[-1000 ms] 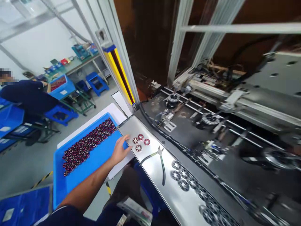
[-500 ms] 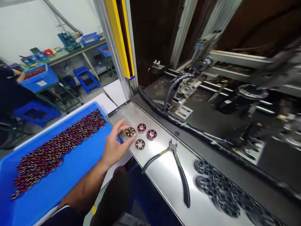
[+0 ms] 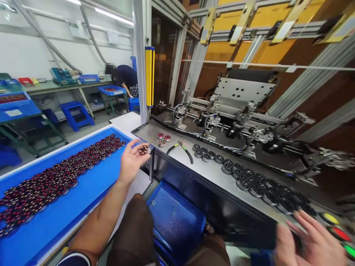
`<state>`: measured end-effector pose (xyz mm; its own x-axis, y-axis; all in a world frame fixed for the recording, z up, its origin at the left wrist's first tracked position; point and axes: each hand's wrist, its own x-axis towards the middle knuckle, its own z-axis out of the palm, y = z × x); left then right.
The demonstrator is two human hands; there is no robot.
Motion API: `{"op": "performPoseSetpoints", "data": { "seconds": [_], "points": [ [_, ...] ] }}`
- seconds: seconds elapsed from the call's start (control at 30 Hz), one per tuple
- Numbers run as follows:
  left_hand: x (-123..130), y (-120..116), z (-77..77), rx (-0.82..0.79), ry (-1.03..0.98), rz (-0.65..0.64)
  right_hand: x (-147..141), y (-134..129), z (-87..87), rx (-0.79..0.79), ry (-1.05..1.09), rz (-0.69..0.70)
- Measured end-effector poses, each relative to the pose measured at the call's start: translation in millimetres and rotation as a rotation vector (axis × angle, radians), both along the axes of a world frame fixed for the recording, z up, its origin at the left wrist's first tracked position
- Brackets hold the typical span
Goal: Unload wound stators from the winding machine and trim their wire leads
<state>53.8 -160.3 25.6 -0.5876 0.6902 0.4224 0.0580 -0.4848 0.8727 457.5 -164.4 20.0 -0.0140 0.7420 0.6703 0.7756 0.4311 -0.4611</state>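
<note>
My left hand [image 3: 131, 160] pinches a small round wound part [image 3: 144, 149] between thumb and fingers, just off the left end of the metal shelf [image 3: 177, 160]. Three similar round parts [image 3: 167, 138] with red and copper windings stand on that shelf. Beside them lie pliers [image 3: 181, 142] with green and black handles, jaws pointing away. Black ring parts [image 3: 249, 177] form a long row to the right. At the lower right, my right hand [image 3: 310, 240] is near the row's end, fingers partly curled; whether it holds anything is unclear.
A blue tray [image 3: 97, 184] with many wound parts is at left. Behind the shelf stands a machine [image 3: 244, 88] with metal fixtures. Coloured buttons [image 3: 340, 233] sit at far right. Below is a blue bin [image 3: 177, 218]. A person [image 3: 124, 77] bends over in the background.
My left hand has lifted one wound part off the shelf, leaving three there. The view has swung up and right, and my right hand has come into view.
</note>
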Motion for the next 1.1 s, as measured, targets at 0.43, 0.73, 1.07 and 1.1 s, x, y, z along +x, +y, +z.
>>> {"op": "performPoseSetpoints", "data": {
  "seconds": [0.43, 0.73, 1.07, 1.1],
  "points": [
    [110.9, -115.1, -1.1, 0.203, 0.427, -0.298, -116.1, -81.2, 50.4, -0.863, 0.584, 0.719],
    [118.1, -119.3, -1.7, 0.333, 0.539, -0.28, -101.9, -95.3, 34.6, -0.983, 0.821, 0.743],
    [144.9, -81.9, -7.0, 0.386, 0.563, -0.233, -100.2, -92.7, 18.9, -0.873, 1.043, 0.668],
    [145.3, -79.9, -8.2, 0.372, 0.552, -0.236, -99.7, -91.5, 15.7, -0.839, 1.059, 0.686]
  ]
}}
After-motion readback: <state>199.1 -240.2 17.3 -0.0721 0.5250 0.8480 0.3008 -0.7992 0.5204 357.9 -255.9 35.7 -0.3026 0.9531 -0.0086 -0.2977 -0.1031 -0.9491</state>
